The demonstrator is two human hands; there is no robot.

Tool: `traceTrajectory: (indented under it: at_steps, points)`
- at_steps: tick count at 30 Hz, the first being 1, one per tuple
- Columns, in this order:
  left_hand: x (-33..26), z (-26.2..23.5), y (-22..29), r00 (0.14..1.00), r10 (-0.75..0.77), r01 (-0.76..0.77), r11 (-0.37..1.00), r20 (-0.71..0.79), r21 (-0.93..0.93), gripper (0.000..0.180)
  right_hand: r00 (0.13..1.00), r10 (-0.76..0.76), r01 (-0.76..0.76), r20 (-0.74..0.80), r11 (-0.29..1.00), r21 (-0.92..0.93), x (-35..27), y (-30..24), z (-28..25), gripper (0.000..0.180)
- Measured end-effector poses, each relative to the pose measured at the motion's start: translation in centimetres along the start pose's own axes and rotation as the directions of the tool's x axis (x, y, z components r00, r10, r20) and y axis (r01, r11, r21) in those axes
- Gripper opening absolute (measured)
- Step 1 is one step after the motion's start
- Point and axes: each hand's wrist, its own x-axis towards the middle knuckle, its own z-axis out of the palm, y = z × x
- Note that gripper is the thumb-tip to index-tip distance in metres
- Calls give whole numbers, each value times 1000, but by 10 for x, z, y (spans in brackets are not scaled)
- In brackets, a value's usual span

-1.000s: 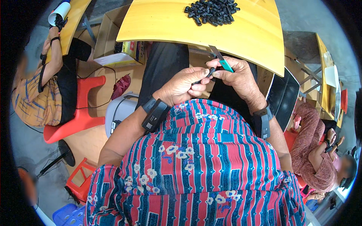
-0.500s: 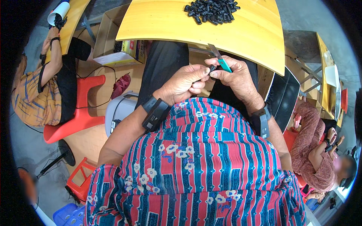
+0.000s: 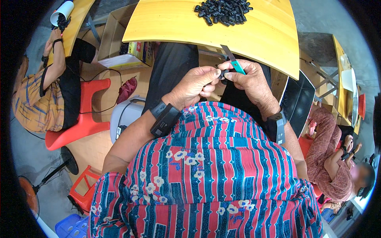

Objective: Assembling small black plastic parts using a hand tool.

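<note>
Just off the near edge of the yellow table, my left hand (image 3: 193,84) is closed, thumb and fingers pinching a small black plastic part (image 3: 223,75). My right hand (image 3: 251,78) meets it there, its thumb and fingers also at the part. Held in that same right hand is a utility knife with a teal handle (image 3: 238,66); its blade slants up and left toward the table edge. My fingers hide most of the small part. Farther off on the table lies a heap of similar black parts (image 3: 223,12).
The yellow table (image 3: 166,23) spans the front. An open cardboard box (image 3: 113,31) stands to its left, near a red stool (image 3: 89,119). A co-worker in a checked top (image 3: 39,101) sits at left, another person (image 3: 333,166) at right. A fan (image 3: 29,194) stands at lower left.
The knife has shifted slightly to the right with my right hand. Around the black part my fingers have moved a little, and more of it shows between them.
</note>
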Motion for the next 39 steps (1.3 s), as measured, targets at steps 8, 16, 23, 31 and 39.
traceTrajectory:
  at_steps: [8, 16, 23, 31, 39]
  points:
    - [0, 0, 7, 984, -150, 162, 979, 95, -125, 26, 999, -52, 52, -13, 999, -8, 3, 2, -2, 21]
    - [1, -2, 4, 978, -169, 190, 966, 122, -178, 21, 999, -42, 42, 9, 999, -12, 3, 4, -3, 22]
    - [1, 3, 4, 987, -152, 159, 978, 60, -134, 19, 1000, 14, -14, -5, 1000, 27, 3, 8, -4, 20]
    - [-1, 6, 5, 989, -138, 144, 983, 63, -112, 19, 988, -154, 152, -3, 978, -145, 6, 8, 0, 19]
    - [-1, 3, 0, 998, 10, 0, 984, 57, -180, 15, 868, -492, 364, -63, 718, -594, -1, 16, 2, 21]
